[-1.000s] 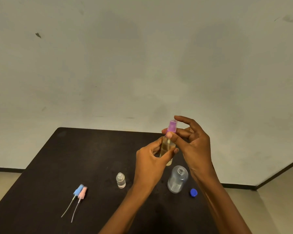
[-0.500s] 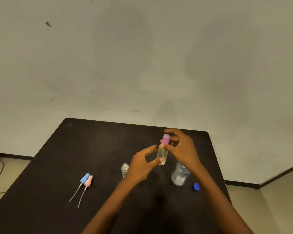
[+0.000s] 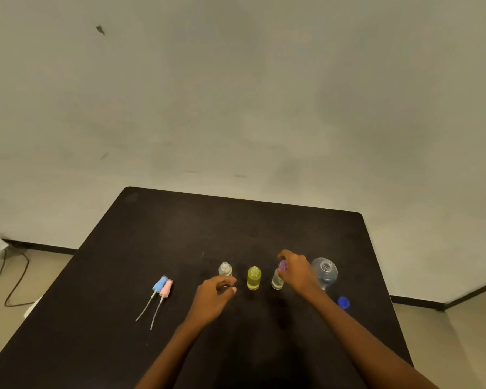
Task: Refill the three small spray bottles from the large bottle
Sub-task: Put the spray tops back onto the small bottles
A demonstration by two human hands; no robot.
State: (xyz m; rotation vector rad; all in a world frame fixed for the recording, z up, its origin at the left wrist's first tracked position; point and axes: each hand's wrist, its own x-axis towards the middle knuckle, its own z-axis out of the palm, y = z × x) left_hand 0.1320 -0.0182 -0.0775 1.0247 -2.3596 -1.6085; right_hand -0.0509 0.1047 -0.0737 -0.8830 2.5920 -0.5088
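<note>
**Fig.** Step, as judged: one of three small bottles is capped. R grip [image 3: 297, 273] grasps the purple-capped spray bottle [image 3: 277, 282], which stands upright on the worktop [image 3: 180, 234]. L grip [image 3: 215, 296] is loosely curled w/ nothing seen in it, at 6 o'clock of the uncapped clear bottle [image 3: 225, 269]. The yellow-filled bottle [image 3: 254, 278] stands btwn the two, no head. Large bottle [image 3: 324, 272] is open at 3 o'clock of R grip; blue cap [image 3: 343, 302] at 5. Blue spray head [image 3: 159, 283] & pink spray head [image 3: 166, 287] lie at 9 o'clock of L grip. Next, prob.: let go, fetch a head, thread its tube w/o tipping neighbours.
</note>
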